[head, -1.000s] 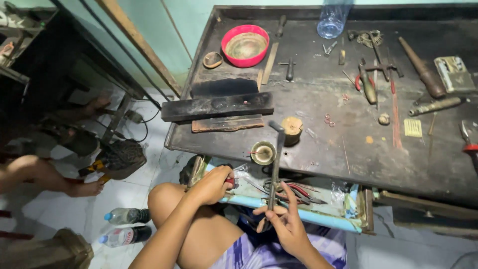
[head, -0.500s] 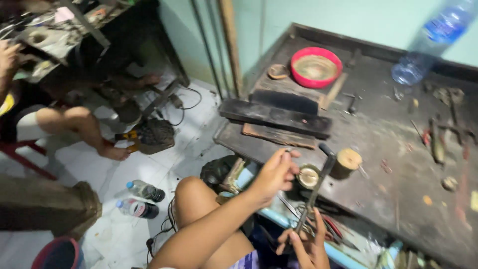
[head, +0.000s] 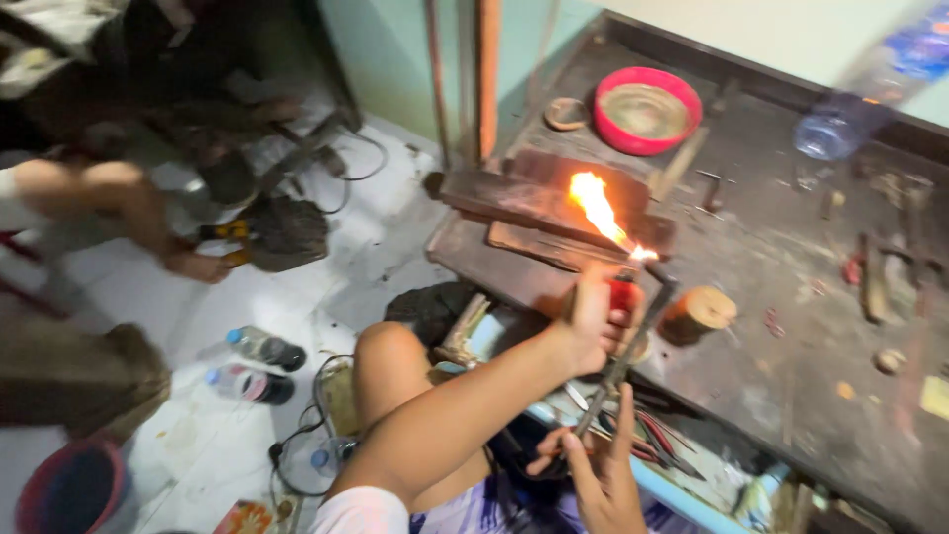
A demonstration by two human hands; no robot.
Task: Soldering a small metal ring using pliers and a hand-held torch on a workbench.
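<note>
While a flame (head: pixel 598 206) leaps over the dark surface (head: pixel 791 326), the left hand (head: pixel 593 314) grips a red lighter (head: pixel 623 294).
Right hand (head: pixel 603 465) pinches a thin torch (head: pixel 633 331) low down; rigid, light metal, likely hot near the tip.

Your left hand (head: pixel 596 318) grips a red lighter (head: pixel 623 294) at the tip of the torch (head: pixel 623 358) that your right hand (head: pixel 601 473) holds low on the stem. A flame (head: pixel 600 210) streams over the dark workbench (head: pixel 791 376), just beside a wooden block (head: pixel 700 311) and below the red bowl (head: pixel 647 110).
</note>
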